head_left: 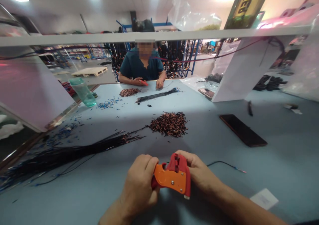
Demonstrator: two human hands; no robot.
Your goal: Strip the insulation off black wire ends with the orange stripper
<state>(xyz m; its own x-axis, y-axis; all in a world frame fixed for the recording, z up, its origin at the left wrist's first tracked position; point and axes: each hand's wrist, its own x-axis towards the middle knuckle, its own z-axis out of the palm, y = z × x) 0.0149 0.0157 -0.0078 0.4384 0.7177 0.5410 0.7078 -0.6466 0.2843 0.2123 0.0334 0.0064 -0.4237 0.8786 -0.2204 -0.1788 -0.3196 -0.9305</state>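
Observation:
My left hand (141, 180) is wrapped round the handles of a red and orange wire stripper (171, 177), held above the near part of the table. Against the far right side of the tool's head, my right hand (196, 167) is closed, its fingertips partly hidden behind the red jaw. A black wire (225, 162) comes out from behind my right hand and ends in a small blue and copper-coloured tip. Its other end is hidden by the hand and the tool. Beyond lies a pile of small black and copper-coloured offcuts (169, 124).
A bundle of black wires (82, 152) stretches across the left. A phone (243, 130) and a white paper (264, 199) lie at right. Across the table, a person (142, 65) sits behind another wire bundle (159, 95). A green bottle (83, 92) stands left; a shelf (159, 37) spans overhead.

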